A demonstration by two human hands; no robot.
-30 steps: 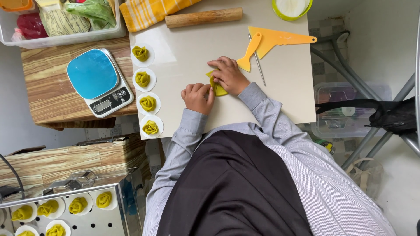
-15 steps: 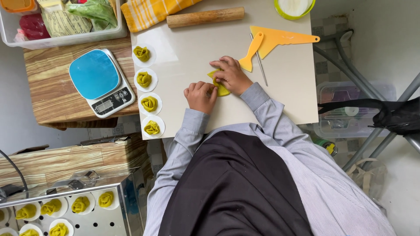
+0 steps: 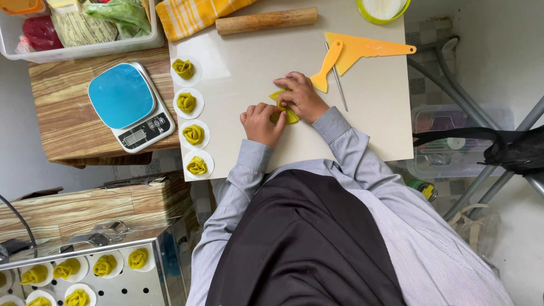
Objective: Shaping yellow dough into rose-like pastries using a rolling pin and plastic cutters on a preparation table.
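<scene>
While the left hand (image 3: 262, 123) pinches the yellow-green dough piece (image 3: 283, 109), the right hand (image 3: 302, 97) grips it too.

Left hand (image 3: 262, 123): your fingers are curled under, knuckles up, fingertips pointing toward your right hand.
Right hand (image 3: 302, 97): arched, palm down, fingers bent and bunched at the tips, thumb tucked toward your left hand.
Hands together: close, almost touching at the fingertips, both pinching at the same spot between them.
Wrists: both bent slightly inward.
Forearms: in pale grey-blue striped long sleeves with buttoned cuffs, angling in from your elbows to meet in front of your chest.
Elbows: spread wider than your hands.
</scene>
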